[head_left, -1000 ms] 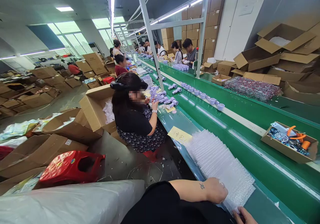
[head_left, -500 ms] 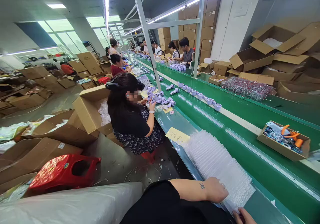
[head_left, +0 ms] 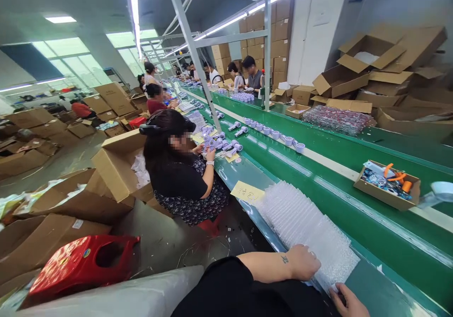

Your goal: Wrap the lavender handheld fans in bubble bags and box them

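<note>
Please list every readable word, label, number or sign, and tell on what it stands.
"待包" (probable reading), handwritten: yellow card.
Print on the tall carton: too small.
Sticker on the red stool: too blurred.
White label on the open carton: unreadable.
Tattoo on the left forearm: unclear.

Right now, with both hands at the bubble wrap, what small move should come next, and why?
I'd probably lift one sheet's near edge with the right hand: it is at the near end of the bubble wrap, while the left hand lies on the sheets and could steady the rest. They lie fanned and overlapping, so one may come away alone.
</note>
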`<action>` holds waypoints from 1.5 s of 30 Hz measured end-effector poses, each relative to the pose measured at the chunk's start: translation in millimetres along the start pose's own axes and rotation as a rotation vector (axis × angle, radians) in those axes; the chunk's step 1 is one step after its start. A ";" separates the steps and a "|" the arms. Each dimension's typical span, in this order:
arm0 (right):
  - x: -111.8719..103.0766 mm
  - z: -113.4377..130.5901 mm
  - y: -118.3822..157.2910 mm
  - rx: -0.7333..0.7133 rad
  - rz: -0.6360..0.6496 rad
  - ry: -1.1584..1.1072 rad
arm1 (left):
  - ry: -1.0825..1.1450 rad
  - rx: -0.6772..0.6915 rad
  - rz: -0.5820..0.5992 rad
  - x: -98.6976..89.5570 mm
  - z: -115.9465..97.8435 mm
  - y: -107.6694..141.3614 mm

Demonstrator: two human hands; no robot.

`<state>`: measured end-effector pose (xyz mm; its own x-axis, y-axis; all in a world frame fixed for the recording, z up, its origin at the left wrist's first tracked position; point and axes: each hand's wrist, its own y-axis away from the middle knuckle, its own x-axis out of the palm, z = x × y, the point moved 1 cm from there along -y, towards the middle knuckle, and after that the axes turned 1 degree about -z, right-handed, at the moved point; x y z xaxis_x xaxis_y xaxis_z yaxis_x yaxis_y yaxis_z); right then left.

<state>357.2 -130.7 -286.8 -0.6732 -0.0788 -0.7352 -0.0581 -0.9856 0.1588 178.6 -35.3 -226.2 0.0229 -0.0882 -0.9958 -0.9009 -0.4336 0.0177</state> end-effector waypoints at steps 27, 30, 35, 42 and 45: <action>-44.1 51.4 34.4 0.054 -0.551 -0.106 | 0.113 -0.098 -0.076 -43.3 3.6 -19.1; -46.1 53.4 34.2 0.017 -0.555 -0.111 | 0.116 -0.005 -0.186 -45.4 4.1 -19.9; -62.6 62.7 31.8 -0.015 -0.613 -0.116 | 0.158 -0.058 -0.245 -44.4 5.8 -20.0; -92.7 90.5 34.7 -0.029 -0.640 -0.268 | 0.394 -0.082 -0.360 -60.3 5.9 -19.5; -105.3 95.7 32.3 0.048 -0.603 -0.657 | 0.686 -0.201 -0.424 -74.7 7.7 -20.5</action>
<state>355.7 -140.0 -141.2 -0.8040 0.5671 -0.1789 -0.5598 -0.8233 -0.0941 192.0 -12.9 -152.9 0.6606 -0.3806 -0.6472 -0.6636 -0.6991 -0.2662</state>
